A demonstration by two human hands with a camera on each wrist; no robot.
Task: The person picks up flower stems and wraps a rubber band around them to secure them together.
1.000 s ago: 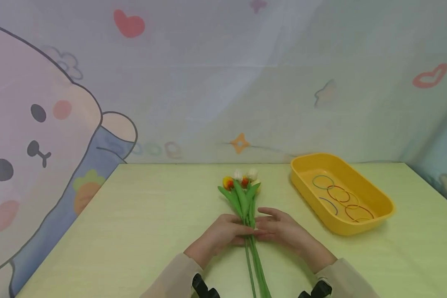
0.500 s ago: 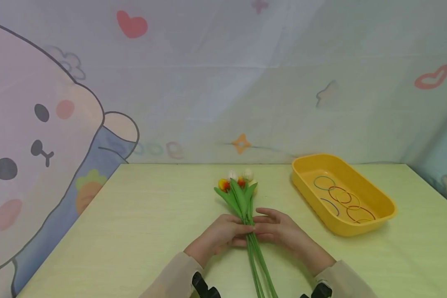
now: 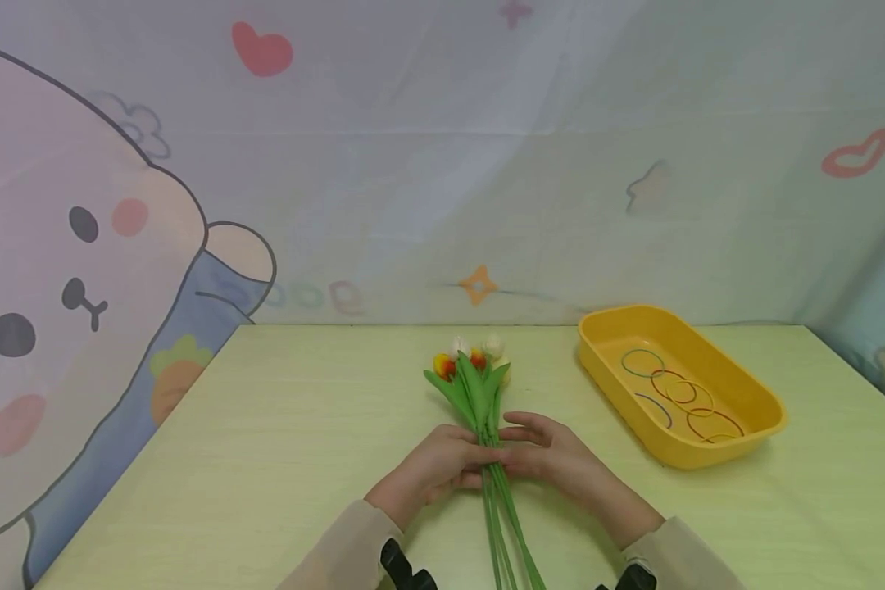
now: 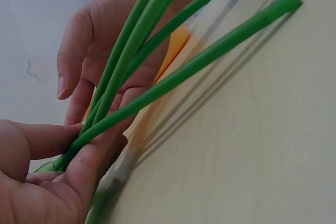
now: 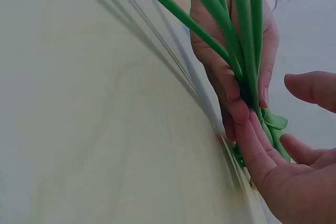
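A bunch of artificial tulips [image 3: 475,393] with yellow-red and white heads is held over the table, heads pointing away and stems toward me. My left hand [image 3: 446,460] pinches the green stems [image 4: 157,30] below the leaves, between thumb and fingers. From the other side my right hand [image 3: 553,451] reaches in, its extended fingertips against the stems and the left fingers. In the right wrist view the right thumb [image 5: 315,90] stands off the stems. Lower down, the stems fan apart, their cut ends loose.
A yellow tray [image 3: 678,451] with several coloured rubber bands [image 3: 643,363] stands at the right on the pale table [image 3: 302,426]. Behind the table's far edge hangs a printed cloth backdrop [image 3: 413,164] with a cartoon animal.
The flower heads have shifted slightly left, and the lower stems have spread and swung a little. The right fingers have slid slightly further left at the stems. The left hand keeps its grip.
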